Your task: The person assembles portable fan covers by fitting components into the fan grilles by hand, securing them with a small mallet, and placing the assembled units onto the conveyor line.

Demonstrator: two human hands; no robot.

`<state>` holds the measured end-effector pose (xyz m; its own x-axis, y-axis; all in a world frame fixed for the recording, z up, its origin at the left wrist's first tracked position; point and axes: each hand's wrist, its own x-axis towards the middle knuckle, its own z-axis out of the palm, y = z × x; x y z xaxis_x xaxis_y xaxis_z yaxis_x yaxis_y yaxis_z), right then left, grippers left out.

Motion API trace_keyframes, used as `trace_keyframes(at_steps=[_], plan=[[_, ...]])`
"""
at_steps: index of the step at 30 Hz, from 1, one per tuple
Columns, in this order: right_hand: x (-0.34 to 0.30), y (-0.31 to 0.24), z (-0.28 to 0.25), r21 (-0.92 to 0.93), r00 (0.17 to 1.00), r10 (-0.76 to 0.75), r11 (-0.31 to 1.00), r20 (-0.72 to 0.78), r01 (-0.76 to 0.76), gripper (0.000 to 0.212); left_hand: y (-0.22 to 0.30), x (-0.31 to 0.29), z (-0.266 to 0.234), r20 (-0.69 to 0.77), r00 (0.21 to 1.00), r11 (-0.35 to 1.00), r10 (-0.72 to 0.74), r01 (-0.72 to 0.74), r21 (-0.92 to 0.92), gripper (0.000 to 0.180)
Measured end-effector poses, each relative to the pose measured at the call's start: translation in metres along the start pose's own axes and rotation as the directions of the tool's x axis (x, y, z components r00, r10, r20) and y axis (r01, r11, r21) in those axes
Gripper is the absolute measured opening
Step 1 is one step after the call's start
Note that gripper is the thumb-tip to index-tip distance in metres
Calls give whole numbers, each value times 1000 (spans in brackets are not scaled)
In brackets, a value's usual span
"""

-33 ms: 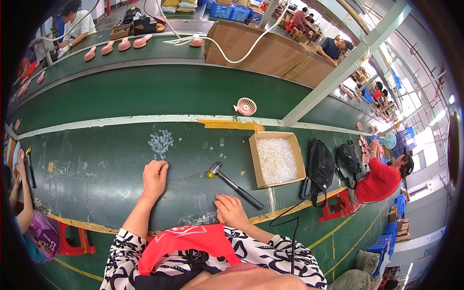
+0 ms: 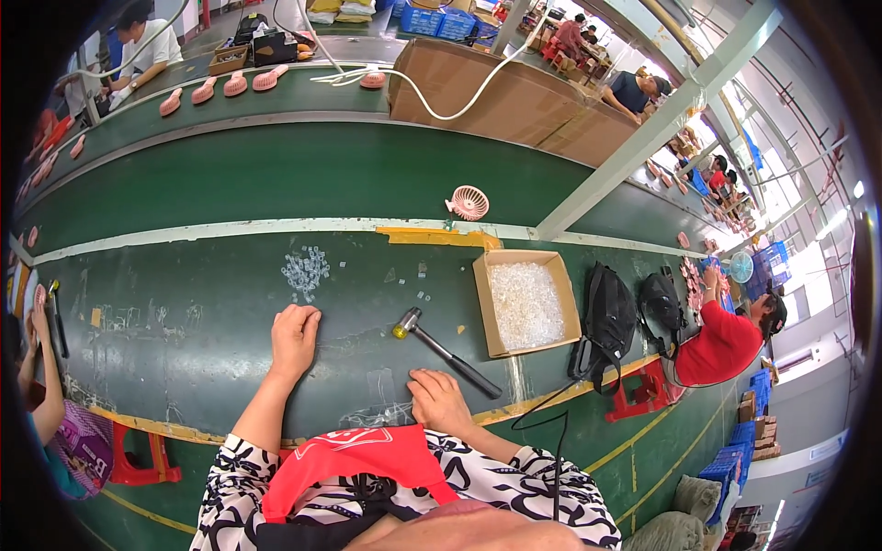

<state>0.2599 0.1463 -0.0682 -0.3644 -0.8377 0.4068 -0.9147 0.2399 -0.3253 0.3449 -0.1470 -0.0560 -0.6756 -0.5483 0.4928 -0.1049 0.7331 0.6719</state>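
On the dark green bench top my left hand (image 2: 295, 340) rests with its fingers curled in, and nothing shows in them. Just beyond it lies a loose pile of small clear plastic pieces (image 2: 305, 272). My right hand (image 2: 440, 400) lies at the near bench edge, fingers loosely laid out on the surface and holding nothing visible. Close beyond this hand, a small mallet (image 2: 450, 356) lies slantwise, its yellow-tipped head to the upper left and its black handle toward me. Neither hand touches it. Farther right stands an open cardboard box (image 2: 482, 312) filled with similar clear pieces.
Black bags (image 2: 611, 317) lie right of the box, with a black cord hanging over the edge. A pink fan part (image 2: 469, 203) sits on the green belt (image 2: 303, 165) beyond. A slanting white post (image 2: 643, 138) rises behind the box. Co-workers sit at both sides.
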Motion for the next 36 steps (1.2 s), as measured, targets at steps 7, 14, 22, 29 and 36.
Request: trace_keyframes(at_steps=[7,14,22,29,36], plan=[[0,-1,1,3,1000,2,1000,11,-2,38,-3,-2,0,24,998,997,62,-63,44,5],[-3,1,3,5,1000,4,1000,25,-4,38,1,-2,0,15,1000,1000,13,-13,13,6],[-5,2,4,13,999,11,1000,51,-12,41,0,-3,-1,29,999,999,18,-20,46,11],[-5,4,5,7,999,5,1000,49,-5,41,-2,-4,0,9,1000,1000,-2,2,20,13],[-1,0,1,12,1000,11,1000,27,-11,41,-3,-4,0,9,1000,1000,-4,3,25,16]])
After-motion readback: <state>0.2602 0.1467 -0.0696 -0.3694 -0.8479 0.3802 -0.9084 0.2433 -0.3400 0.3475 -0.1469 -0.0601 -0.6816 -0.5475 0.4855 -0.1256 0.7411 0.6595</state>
